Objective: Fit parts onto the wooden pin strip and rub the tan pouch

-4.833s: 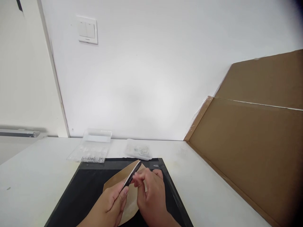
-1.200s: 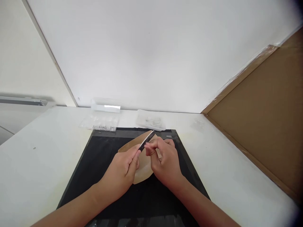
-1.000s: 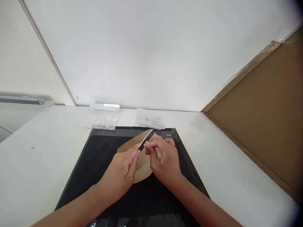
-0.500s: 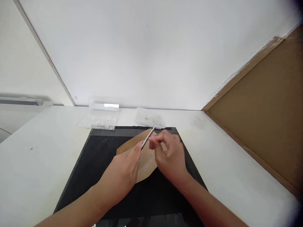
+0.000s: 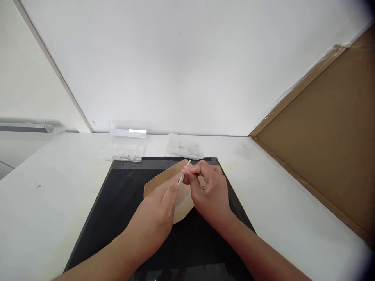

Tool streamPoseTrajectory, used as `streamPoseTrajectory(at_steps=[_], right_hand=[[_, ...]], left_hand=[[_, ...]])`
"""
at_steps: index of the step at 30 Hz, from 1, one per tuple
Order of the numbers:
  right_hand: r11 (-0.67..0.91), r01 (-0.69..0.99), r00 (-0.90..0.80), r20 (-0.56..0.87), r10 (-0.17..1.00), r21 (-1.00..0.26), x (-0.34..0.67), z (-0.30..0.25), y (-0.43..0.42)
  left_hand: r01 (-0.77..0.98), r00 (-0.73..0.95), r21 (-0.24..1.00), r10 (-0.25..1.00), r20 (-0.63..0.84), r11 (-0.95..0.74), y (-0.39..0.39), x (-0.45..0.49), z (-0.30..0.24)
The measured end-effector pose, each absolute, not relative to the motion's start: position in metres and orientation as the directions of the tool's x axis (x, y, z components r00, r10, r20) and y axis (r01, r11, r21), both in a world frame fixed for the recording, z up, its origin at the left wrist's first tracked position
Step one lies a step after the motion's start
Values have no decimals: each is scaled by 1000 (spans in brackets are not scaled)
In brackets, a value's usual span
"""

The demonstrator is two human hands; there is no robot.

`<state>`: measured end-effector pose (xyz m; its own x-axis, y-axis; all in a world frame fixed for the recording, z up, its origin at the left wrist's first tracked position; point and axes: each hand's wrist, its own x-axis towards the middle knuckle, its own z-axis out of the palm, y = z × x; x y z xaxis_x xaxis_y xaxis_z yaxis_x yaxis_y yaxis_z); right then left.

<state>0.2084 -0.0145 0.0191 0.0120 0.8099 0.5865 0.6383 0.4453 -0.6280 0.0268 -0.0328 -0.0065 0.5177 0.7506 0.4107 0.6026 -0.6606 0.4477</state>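
Note:
My left hand [image 5: 155, 212] is closed with thumb and fingers on the lower end of a thin pale strip [image 5: 181, 179], which slants up to the right. My right hand [image 5: 209, 189] is in a pinch, its fingertips at the middle of the strip. Whether they hold the strip itself or something tiny against it is hidden. Beneath both hands is a sheet of brown paper [image 5: 158, 183], partly covered by them. It lies over a black mat [image 5: 117, 203].
A clear compartment box [image 5: 125, 146] with its lid raised stands at the back left. Beside it lies a clear plastic bag [image 5: 186, 146] with small pale pieces. A small clear item [image 5: 244, 149] is farther right. A brown cardboard panel [image 5: 328, 128] rises along the right side.
My right fingertips have come down onto the strip, from just beside it. The strip has turned and now looks paler and thinner. My left hand has shifted slightly.

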Motion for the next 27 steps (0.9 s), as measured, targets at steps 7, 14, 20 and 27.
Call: streamPoseTrajectory(at_steps=[7, 14, 20, 27], right_hand=[[463, 606, -1, 582, 813, -647, 216, 17, -13], [348, 446, 5, 392, 920, -824, 219, 11, -14], [268, 214, -4, 274, 962, -939, 219, 10, -18], [222, 52, -36, 221, 975, -974, 221, 10, -17]], left_hand=[[569, 375, 616, 838, 396, -545, -28, 29, 6], [531, 332, 689, 869, 368, -494, -23, 24, 13], [512, 346, 714, 876, 338, -477, -22, 23, 9], [513, 349, 707, 871, 346, -486, -19, 22, 7]])
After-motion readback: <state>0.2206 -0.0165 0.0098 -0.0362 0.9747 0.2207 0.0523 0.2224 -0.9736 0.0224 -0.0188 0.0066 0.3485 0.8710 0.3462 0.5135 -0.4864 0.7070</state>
